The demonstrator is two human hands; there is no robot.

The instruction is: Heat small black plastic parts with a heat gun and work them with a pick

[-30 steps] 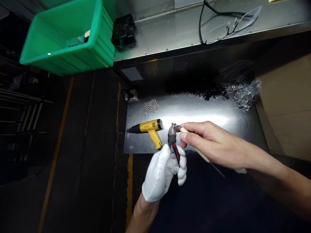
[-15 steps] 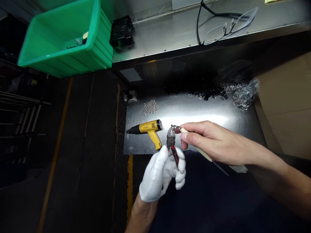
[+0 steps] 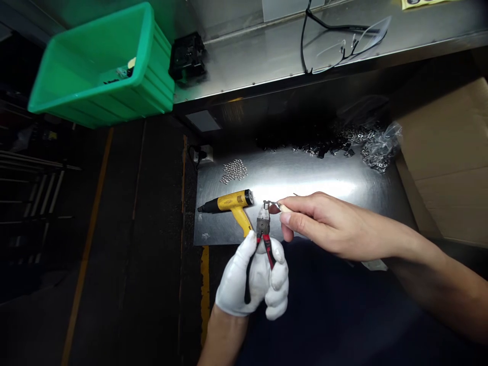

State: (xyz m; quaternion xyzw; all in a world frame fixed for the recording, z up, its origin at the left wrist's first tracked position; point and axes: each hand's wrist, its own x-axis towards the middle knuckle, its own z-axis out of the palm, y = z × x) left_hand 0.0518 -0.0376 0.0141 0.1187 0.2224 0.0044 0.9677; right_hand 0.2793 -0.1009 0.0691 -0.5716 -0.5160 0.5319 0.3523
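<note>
My left hand (image 3: 253, 279), in a white glove, is wrapped round the red and black handles of the pliers (image 3: 263, 225). The pliers point up, with a small metal piece (image 3: 266, 204) at their jaws. My bare right hand (image 3: 324, 221) pinches a pale-handled tool (image 3: 284, 208), whose thin metal end reaches the small piece. Left of the pliers, a yellow heat gun (image 3: 232, 202) with a black nozzle lies on the metal table (image 3: 221, 231).
Small metal parts (image 3: 234, 171) lie behind the heat gun. Black parts (image 3: 322, 147) and a clear bag of metal parts (image 3: 381, 150) are farther back. A green bin (image 3: 152, 81) and glasses (image 3: 343, 53) rest on the upper shelf. Cardboard (image 3: 450, 168) stands at right.
The pliers have shifted slightly left and down, and their handles are now spread wider in my left hand. My right hand has moved a little left, and the tool in it has turned.
</note>
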